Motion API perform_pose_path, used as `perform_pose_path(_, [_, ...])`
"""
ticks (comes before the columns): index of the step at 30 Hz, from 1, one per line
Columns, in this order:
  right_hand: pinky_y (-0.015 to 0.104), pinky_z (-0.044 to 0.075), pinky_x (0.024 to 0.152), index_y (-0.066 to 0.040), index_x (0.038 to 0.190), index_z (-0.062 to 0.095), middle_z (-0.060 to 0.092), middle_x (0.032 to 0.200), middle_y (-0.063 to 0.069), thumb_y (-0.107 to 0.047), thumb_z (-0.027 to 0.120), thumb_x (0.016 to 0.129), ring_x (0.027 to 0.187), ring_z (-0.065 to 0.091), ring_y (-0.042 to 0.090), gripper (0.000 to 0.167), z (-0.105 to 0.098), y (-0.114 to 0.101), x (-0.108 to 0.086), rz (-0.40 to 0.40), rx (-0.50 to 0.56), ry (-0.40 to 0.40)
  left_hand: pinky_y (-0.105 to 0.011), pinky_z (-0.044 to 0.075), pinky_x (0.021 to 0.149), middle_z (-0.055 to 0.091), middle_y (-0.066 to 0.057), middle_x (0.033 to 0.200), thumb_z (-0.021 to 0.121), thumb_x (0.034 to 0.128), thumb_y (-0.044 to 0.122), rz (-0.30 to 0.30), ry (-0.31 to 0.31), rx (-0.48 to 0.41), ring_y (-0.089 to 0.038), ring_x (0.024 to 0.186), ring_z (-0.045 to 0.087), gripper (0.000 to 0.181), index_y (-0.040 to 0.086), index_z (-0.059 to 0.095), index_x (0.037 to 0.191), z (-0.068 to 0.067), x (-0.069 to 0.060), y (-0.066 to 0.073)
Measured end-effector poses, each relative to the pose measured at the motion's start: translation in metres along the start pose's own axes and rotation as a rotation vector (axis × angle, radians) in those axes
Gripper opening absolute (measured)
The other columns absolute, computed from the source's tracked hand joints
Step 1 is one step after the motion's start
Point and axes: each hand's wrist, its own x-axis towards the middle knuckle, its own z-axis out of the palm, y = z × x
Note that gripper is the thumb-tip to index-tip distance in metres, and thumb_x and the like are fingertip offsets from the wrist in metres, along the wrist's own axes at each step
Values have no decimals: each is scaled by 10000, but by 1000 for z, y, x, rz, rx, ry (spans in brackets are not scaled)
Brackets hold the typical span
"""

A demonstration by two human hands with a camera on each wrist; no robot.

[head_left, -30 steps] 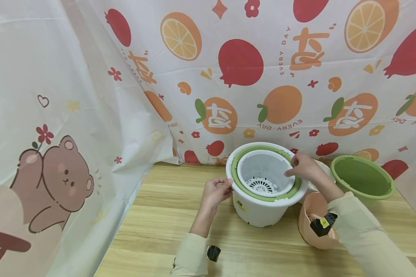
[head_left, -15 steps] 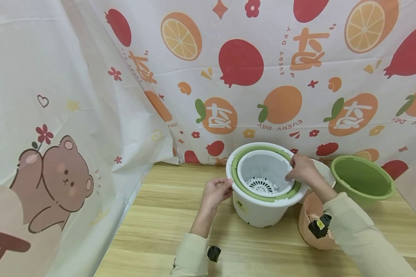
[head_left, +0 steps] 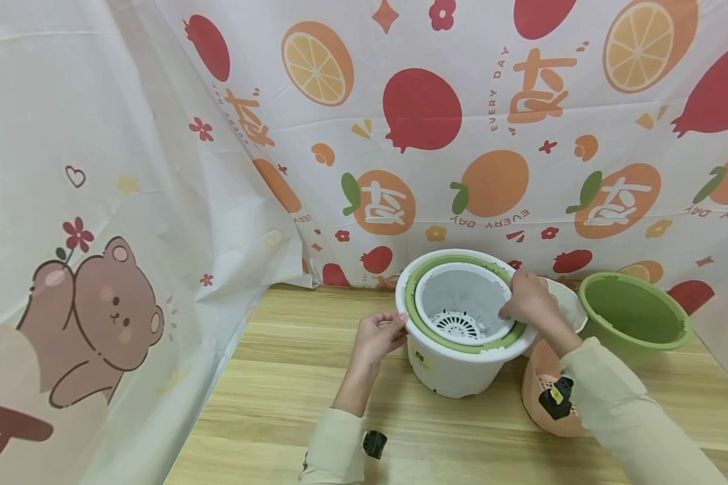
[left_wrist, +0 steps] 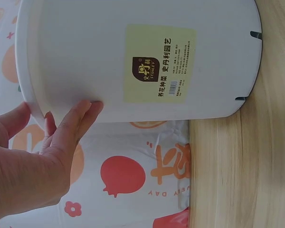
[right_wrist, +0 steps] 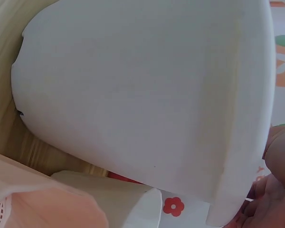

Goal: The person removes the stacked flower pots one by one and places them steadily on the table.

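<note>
A large white pot (head_left: pixel 451 377), with a yellowish label (left_wrist: pixel 160 64), stands upright; a green-rimmed pot (head_left: pixel 410 300) and a smaller grey-white pot (head_left: pixel 458 293) with a slotted bottom are nested inside. My left hand (head_left: pixel 377 340) holds the large pot's left rim, thumb at the rim and fingers against the outer wall (left_wrist: pixel 99 107). My right hand (head_left: pixel 530 300) grips the right side of the nested rims, its thumb by the inner pot's edge. In the right wrist view, the right hand (right_wrist: pixel 278 175) shows only partly behind the rim of the large pot (right_wrist: pixel 133 85).
Right of the nested pots, a pink pot (head_left: pixel 540 404) with a perforated part stands under my right wrist. Behind it are a white container (head_left: pixel 567 303) and a green pot (head_left: pixel 633 337). A fruit-patterned sheet (head_left: pixel 352 135) hangs behind the wooden table (head_left: pixel 279 391).
My right hand has shifted slightly at the right rim, its fingers drawing closer together, and the forearm has moved a little left. The left hand and the pots look unmoved.
</note>
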Motion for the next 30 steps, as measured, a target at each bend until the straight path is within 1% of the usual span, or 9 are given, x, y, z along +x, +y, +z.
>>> perform_pose_path(2, [595,380,813,158,1146,379,420,1061,292,-98,741,680,1008,357,431,644,1,0,0,3,-9,1,-357,547,757,661,-127,808,611,882,98,-3,1,2,-139,718,628,218,-99,559,959,0,0,0])
perform_pose_path(4, [597,373,825,176,1187,345,411,1086,306,-87,736,683,1021,347,437,690,3,0,1,5,-16,4,-357,547,757,661,-128,810,609,882,98,-4,3,7,-139,719,628,218,-99,560,961,0,0,0])
perform_pose_path(12, [568,391,809,189,1177,341,420,1061,302,-45,709,694,1001,350,434,651,4,-1,2,13,-23,14,-340,550,746,657,-118,799,610,884,103,-11,5,10,-138,720,625,228,-102,557,968,0,0,1])
perform_pose_path(21, [509,426,767,176,1147,377,449,1032,288,-28,704,708,957,381,414,584,4,-4,2,14,-10,20,-329,553,736,649,-107,792,613,883,114,-25,7,13,-138,726,622,223,-89,560,959,-1,0,2])
perform_pose_path(30, [525,425,816,190,1157,364,448,1053,304,-33,700,717,966,394,421,597,0,-2,1,-9,5,-1,-317,556,719,647,-102,782,608,886,110,-26,10,15,-133,717,620,213,-88,563,950,1,0,2])
